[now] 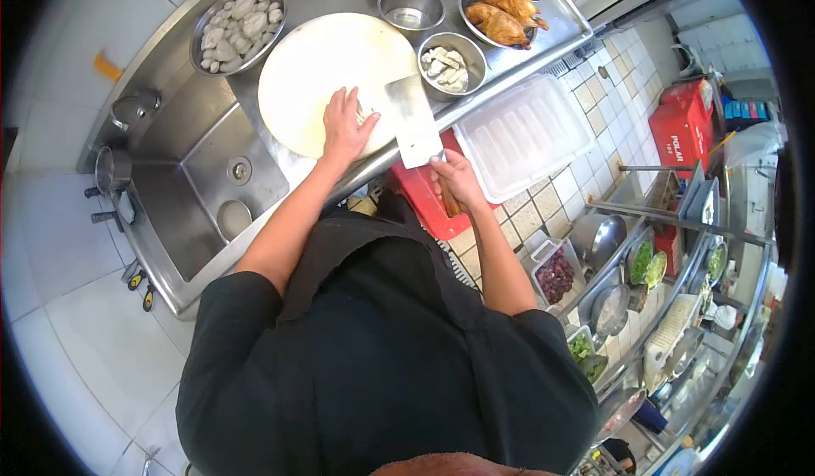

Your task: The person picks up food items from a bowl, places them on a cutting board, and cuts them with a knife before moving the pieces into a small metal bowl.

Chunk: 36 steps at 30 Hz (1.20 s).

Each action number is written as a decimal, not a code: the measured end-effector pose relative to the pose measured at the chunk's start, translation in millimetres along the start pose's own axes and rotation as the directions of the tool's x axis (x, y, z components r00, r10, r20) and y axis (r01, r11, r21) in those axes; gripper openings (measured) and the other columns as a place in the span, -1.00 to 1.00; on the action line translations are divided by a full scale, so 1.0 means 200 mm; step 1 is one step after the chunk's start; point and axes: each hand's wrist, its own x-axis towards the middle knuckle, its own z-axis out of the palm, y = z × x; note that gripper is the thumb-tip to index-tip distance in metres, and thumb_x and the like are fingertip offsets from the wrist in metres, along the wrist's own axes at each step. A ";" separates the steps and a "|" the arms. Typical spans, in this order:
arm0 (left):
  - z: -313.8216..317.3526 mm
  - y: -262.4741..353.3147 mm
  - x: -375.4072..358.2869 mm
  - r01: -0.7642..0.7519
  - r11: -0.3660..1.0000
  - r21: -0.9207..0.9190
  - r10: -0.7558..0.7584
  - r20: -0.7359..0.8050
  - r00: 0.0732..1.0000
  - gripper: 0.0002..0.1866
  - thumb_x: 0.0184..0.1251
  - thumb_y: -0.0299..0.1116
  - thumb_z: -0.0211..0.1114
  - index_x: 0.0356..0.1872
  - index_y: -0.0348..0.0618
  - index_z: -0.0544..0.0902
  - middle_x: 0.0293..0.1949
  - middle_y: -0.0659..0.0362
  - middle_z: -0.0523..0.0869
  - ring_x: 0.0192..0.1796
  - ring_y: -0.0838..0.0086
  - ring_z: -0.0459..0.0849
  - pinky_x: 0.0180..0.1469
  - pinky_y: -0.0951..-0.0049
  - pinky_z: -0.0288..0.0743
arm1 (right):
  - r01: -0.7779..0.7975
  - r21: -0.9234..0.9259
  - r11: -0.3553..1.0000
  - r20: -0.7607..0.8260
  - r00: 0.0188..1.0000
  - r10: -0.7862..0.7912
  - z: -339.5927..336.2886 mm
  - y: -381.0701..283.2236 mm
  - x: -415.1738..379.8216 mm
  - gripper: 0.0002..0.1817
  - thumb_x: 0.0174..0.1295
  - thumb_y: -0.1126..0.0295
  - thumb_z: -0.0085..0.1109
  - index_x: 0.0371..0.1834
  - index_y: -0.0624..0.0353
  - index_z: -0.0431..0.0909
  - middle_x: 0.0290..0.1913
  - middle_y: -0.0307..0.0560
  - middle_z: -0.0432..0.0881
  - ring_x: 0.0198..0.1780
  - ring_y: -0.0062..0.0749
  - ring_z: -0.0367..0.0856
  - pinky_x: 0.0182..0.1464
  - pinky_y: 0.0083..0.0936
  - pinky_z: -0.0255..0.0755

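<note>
My right hand point(458, 181) is closed round the wooden handle of a broad cleaver point(413, 120), whose blade lies over the right edge of a round, pale chopping board point(318, 64). On the board, my left hand point(346, 126) has its thumb and fingers spread beside small whitish pieces point(362, 114), partly hidden by the hand. Whether its fingers touch them is hard to tell. Right of the board stands a metal bowl of pale cut pieces point(444, 70). Further right, browned cooked poultry point(507, 14) fills another bowl. A bowl of whitish lumps point(242, 30) is at the board's left.
A steel sink point(174, 213) lies to the left, with a small round dish point(234, 220) in it. Below the counter edge are a translucent plastic lid point(526, 137) and a red container point(429, 209). Metal shelves point(688, 221) with food trays stand at the right.
</note>
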 end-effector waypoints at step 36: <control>-0.31 -1.11 1.06 0.329 0.922 0.204 -0.307 -0.129 0.943 -0.46 0.30 -0.08 0.41 0.16 -0.29 0.68 0.09 -0.20 0.74 0.19 -0.08 0.68 0.28 0.08 0.53 | -0.031 -0.063 0.998 -0.240 0.971 0.015 0.30 0.01 -0.31 -0.83 0.45 0.43 0.22 0.02 0.24 0.59 -0.53 -0.26 0.55 -0.65 -0.63 0.49 -0.62 -0.64 0.32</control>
